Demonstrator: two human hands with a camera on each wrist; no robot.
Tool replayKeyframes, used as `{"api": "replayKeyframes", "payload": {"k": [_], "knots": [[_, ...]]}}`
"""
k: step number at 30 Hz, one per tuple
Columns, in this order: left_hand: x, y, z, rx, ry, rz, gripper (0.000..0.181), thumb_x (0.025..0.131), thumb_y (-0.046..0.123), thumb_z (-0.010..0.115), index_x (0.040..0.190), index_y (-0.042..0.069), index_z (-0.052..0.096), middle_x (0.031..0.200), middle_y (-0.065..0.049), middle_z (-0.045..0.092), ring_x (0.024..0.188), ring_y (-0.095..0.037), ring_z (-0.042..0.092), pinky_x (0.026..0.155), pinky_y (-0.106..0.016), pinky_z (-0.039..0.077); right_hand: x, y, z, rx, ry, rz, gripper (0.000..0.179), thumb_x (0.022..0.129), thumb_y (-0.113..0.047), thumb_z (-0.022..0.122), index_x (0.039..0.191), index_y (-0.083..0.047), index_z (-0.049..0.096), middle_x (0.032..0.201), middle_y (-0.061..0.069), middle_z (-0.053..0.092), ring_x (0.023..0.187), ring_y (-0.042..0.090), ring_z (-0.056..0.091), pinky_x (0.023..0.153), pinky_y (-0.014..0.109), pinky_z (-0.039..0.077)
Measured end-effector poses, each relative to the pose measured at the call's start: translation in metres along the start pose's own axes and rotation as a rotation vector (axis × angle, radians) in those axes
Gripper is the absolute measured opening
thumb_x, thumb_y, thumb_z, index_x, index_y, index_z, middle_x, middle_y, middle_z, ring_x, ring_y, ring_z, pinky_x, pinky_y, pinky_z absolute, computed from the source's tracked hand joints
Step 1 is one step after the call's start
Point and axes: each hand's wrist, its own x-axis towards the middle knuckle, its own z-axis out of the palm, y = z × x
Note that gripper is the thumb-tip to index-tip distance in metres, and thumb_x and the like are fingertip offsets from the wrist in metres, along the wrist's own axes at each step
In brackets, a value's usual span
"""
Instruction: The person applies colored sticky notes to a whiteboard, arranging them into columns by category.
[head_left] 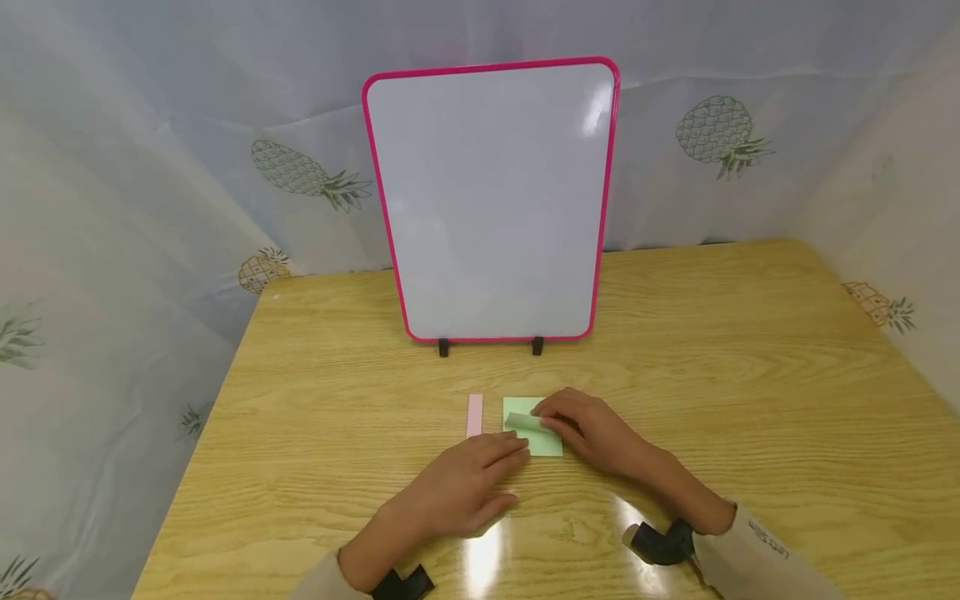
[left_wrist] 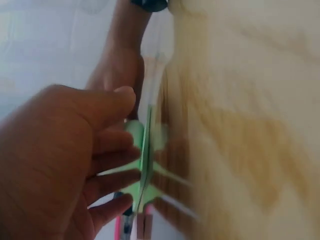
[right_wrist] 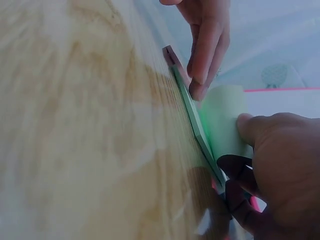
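Observation:
A pale green sticky note pad [head_left: 546, 447] lies on the table, its top sheet [head_left: 522, 422] bent up into a curl. My right hand [head_left: 600, 429] pinches that sheet between thumb and fingers at the pad's right side. In the right wrist view the curled sheet [right_wrist: 226, 120] stands away from the thin stack below it. Fairly straight fingers of my left hand [head_left: 474, 483] rest at the pad's lower left edge, the thumb held apart. Just left of the pad is a narrow pink sticky note strip [head_left: 475, 414], its near end hidden by the left hand.
A whiteboard [head_left: 495, 200] with a pink frame stands upright on small black feet [head_left: 537, 346] behind the pad. The wooden table [head_left: 720, 350] extends to both sides. A pineapple-print curtain [head_left: 150, 208] hangs round the back and sides. Black camera straps [head_left: 663, 543] sit at the wrists.

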Motion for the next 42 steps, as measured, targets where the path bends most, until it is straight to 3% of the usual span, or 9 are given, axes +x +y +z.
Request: {"api": "replayKeyframes", "payload": {"k": [3,13,21,28,42], "knots": [[0.000,0.004,0.003,0.034,-0.045,-0.037,0.053,0.092,0.036,0.060,0.132,0.001,0.054,0.135,-0.010,0.052,0.128,-0.024,0.045,0.109,-0.033,0.031,0.000,-0.001,0.000,-0.003,-0.018,0.003,0.012,0.092,-0.005,0.062,0.101,-0.013,0.065,0.104,-0.006,0.062,0.093,0.008,0.057,0.074,0.027,0.050],[-0.001,0.010,0.011,0.083,-0.108,-0.092,0.065,0.092,0.047,0.057,0.136,-0.001,0.050,0.142,-0.012,0.043,0.134,-0.025,0.035,0.113,-0.031,0.023,-0.001,-0.004,-0.003,-0.039,-0.037,0.008,0.015,0.090,-0.005,0.065,0.099,-0.016,0.062,0.098,-0.009,0.058,0.085,0.004,0.053,0.071,0.025,0.049],[-0.002,0.011,0.011,0.085,-0.102,-0.100,0.064,0.093,0.048,0.055,0.137,0.001,0.050,0.145,-0.014,0.040,0.136,-0.026,0.034,0.112,-0.032,0.024,0.002,-0.006,-0.007,-0.044,-0.010,0.061,0.021,0.085,-0.002,0.070,0.100,-0.015,0.064,0.096,-0.009,0.062,0.085,0.005,0.056,0.070,0.027,0.051],[-0.001,0.013,0.010,0.124,-0.131,-0.100,0.064,0.094,0.050,0.050,0.139,0.004,0.048,0.145,-0.013,0.041,0.136,-0.025,0.034,0.111,-0.035,0.028,0.007,-0.003,-0.014,-0.024,0.044,0.168,0.014,0.085,-0.008,0.072,0.096,-0.016,0.067,0.081,-0.013,0.059,0.063,0.003,0.048,0.055,0.021,0.045],[-0.001,0.013,0.009,0.115,-0.151,-0.112,0.067,0.094,0.055,0.048,0.140,0.006,0.047,0.146,-0.012,0.040,0.137,-0.024,0.033,0.112,-0.034,0.026,0.030,0.006,-0.023,-0.057,0.087,0.186,0.008,0.085,-0.008,0.072,0.091,-0.011,0.072,0.080,-0.008,0.066,0.064,0.005,0.054,0.056,0.023,0.048]]}}
